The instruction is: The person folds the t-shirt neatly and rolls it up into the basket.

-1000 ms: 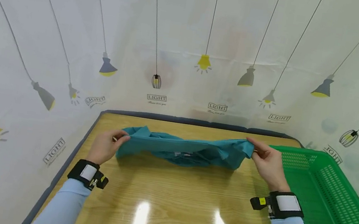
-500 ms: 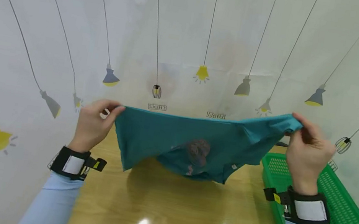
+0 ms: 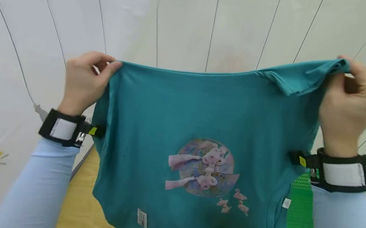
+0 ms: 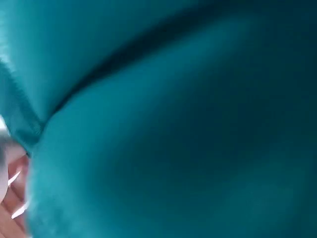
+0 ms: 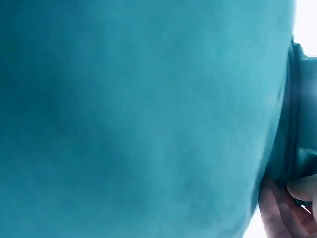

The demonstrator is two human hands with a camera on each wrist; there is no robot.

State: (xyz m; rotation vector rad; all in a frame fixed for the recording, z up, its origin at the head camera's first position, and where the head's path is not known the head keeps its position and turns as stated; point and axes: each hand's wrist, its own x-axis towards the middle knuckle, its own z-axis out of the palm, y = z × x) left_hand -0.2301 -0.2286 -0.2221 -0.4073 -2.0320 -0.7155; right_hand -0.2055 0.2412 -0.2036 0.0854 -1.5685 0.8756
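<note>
A teal T-shirt [image 3: 153, 125] hangs spread between my two hands, its upper edge rising toward the right. A round pink-and-purple print [image 3: 208, 169] faces me, with small pink figures beside it and white labels lower down. My left hand [image 3: 85, 79] pinches the upper left corner between thumb and fingers. At the upper right corner my right hand [image 3: 355, 100] grips a bunched, folded-over part. In the left wrist view, cloth [image 4: 148, 139] covers nearly everything, with the hand at the lower left edge. The right wrist view shows fingers [image 5: 277, 208] pinching the fabric beside a seam.
Behind the shirt is a wooden table [image 3: 81, 197], largely hidden by the cloth. A green plastic basket [image 3: 302, 218] stands on the right, partly behind the shirt and right arm. A white wall covering [image 3: 190, 20] with printed lamps rises at the back.
Both hands have lifted the T-shirt from low over the table and moved apart. The cloth has unfolded downward, so its print now shows in full.
</note>
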